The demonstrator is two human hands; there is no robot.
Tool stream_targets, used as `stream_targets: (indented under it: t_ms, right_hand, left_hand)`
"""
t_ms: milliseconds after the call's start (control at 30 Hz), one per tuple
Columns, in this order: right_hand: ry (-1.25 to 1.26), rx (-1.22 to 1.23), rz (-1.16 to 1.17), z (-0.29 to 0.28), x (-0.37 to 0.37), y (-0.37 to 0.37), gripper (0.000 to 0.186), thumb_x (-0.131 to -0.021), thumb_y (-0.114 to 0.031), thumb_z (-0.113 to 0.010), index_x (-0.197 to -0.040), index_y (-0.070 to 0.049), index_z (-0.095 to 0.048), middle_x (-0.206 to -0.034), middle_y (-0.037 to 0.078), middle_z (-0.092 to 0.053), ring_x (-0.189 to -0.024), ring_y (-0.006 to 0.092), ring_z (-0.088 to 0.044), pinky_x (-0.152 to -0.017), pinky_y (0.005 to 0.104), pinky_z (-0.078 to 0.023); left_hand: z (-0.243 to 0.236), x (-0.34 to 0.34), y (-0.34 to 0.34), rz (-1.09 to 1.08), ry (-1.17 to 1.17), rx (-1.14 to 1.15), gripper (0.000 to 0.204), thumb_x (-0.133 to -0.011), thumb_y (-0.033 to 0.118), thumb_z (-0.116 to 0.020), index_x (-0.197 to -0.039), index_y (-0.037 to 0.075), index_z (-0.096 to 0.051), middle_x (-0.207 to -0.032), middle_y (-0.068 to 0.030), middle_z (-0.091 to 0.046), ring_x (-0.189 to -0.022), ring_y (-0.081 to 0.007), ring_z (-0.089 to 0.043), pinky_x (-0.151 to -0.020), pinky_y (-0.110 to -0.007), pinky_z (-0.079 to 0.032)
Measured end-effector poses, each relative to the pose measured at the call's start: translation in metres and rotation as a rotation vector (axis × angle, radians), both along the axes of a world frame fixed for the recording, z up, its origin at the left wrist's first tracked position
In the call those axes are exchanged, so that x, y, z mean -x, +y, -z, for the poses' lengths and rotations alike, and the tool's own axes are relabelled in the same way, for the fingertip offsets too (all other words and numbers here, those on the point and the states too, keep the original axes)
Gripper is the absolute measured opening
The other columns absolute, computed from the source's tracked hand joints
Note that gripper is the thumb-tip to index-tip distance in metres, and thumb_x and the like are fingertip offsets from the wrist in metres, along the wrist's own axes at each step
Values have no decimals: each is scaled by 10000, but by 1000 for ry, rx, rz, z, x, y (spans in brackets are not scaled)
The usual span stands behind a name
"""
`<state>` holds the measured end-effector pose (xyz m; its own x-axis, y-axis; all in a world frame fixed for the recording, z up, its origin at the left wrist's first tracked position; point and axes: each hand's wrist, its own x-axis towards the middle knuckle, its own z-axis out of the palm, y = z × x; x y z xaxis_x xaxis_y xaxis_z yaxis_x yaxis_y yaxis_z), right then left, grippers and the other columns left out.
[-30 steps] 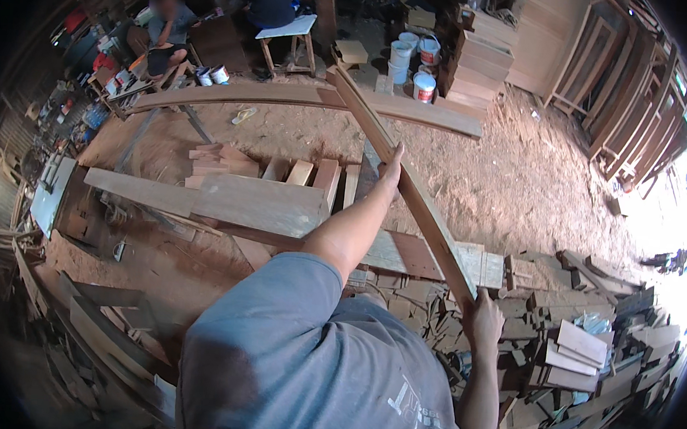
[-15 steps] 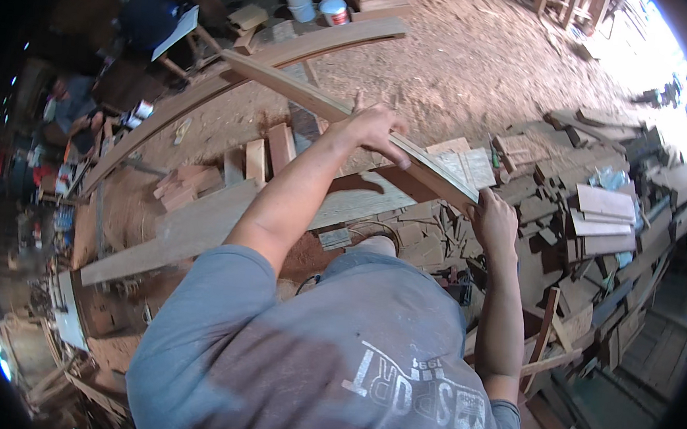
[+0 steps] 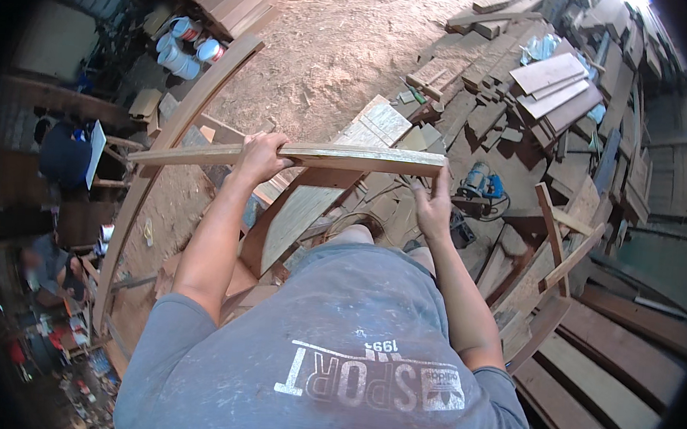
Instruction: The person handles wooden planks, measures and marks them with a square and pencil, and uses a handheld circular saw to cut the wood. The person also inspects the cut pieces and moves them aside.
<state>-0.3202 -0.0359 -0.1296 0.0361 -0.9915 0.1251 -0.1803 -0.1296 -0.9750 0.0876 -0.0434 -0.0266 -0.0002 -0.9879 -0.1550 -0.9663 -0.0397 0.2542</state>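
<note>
You've got that long wooden plank (image 3: 300,157) up in the air in front of your chest, running pretty much level side to side, one end poking out past your left hand (image 3: 262,154) toward the left, the other ending right at your right hand (image 3: 432,205). Left fingers are wrapped over the top edge around mid-length, and the right ones pinch the plank's end. Below it there's a sawdust floor (image 3: 347,47) and a pile of offcut boards (image 3: 552,78), plus a blue power tool (image 3: 477,180) just off your right hand.
</note>
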Motion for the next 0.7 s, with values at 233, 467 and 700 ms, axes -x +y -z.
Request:
stream_targets:
  t_ms: [233, 467, 700]
  right_hand:
    - [-107, -79, 55, -8, -11, 1, 839, -1013, -93, -670, -1728, -23, -237, -1670, 267, -461, -1554, 356, -463, -1270, 420, -368]
    - [-79, 14, 121, 4, -11, -4, 759, -1019, -111, -685, -1691, -15, -347, -1529, 270, -607, -1429, 345, -600, -1191, 415, -462]
    - [46, 127, 133, 1, -7, -13, 677, -1019, -63, -693, -1639, 4, -428, -1491, 238, -637, -1361, 293, -646, -1144, 395, -500]
  left_hand:
    - [-3, -6, -1, 53, 47, 14, 412, -822, 422, -907, -1075, 120, -788, -1039, -120, -777, -1070, -363, -720, -923, -507, -541]
    - [-7, -2, -5, 85, 46, 43, 445, -793, 442, -926, -1019, 89, -774, -998, -152, -776, -1015, -391, -733, -879, -509, -561]
    - [-6, -7, -2, 49, 13, 25, 409, -791, 387, -923, -1004, 75, -767, -996, -161, -768, -1005, -395, -725, -870, -490, -560]
